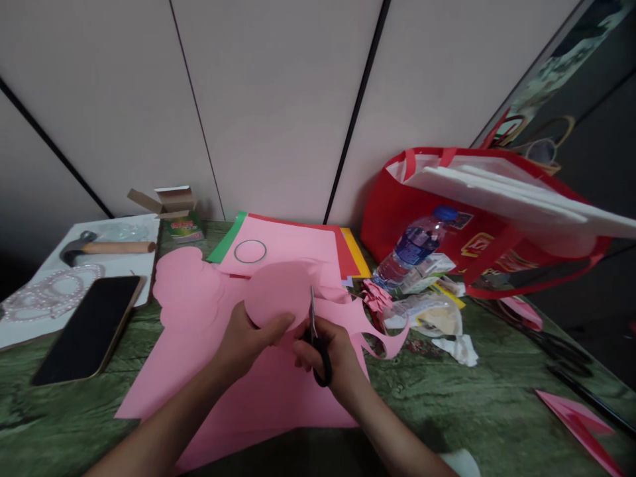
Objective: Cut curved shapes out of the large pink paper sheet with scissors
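Note:
My left hand pinches a rounded pink paper piece between thumb and fingers, above the table. In my right hand is a pair of scissors with black handles, its blades pointing up at the right edge of that paper. Whether the blades are parted cannot be made out. Under both hands lie large pink paper sheets. Several round pink cut-outs rest to the left. A pink offcut with curved cut edges spreads to the right of the scissors.
A phone, a hammer and beads lie at left, near a small box. Coloured sheets carry a thin ring. At right stand a water bottle and a red bag; scissors lie beyond.

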The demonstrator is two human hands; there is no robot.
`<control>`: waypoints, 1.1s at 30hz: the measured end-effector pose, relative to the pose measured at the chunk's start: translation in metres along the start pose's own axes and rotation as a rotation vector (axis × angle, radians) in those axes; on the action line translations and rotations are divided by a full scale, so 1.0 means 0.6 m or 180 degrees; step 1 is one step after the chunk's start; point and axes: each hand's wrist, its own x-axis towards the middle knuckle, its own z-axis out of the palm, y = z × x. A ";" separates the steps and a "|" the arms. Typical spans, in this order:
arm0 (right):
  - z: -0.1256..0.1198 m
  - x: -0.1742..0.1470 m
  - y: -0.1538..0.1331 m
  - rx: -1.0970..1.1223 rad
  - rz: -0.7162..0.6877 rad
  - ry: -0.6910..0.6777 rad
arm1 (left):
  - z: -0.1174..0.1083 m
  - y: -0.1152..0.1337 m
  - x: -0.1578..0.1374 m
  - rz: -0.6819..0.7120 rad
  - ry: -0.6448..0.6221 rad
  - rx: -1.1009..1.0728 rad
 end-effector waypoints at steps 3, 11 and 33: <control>0.002 -0.001 -0.003 0.0048 0.0032 -0.0007 | -0.001 -0.002 0.001 0.0030 -0.0045 -0.0023; 0.004 -0.001 -0.006 0.0115 0.0121 -0.0017 | -0.002 -0.012 0.005 0.0053 0.0003 -0.0178; 0.010 -0.003 0.005 0.0202 0.0103 -0.0036 | 0.005 -0.007 -0.001 0.0201 -0.0477 -0.0234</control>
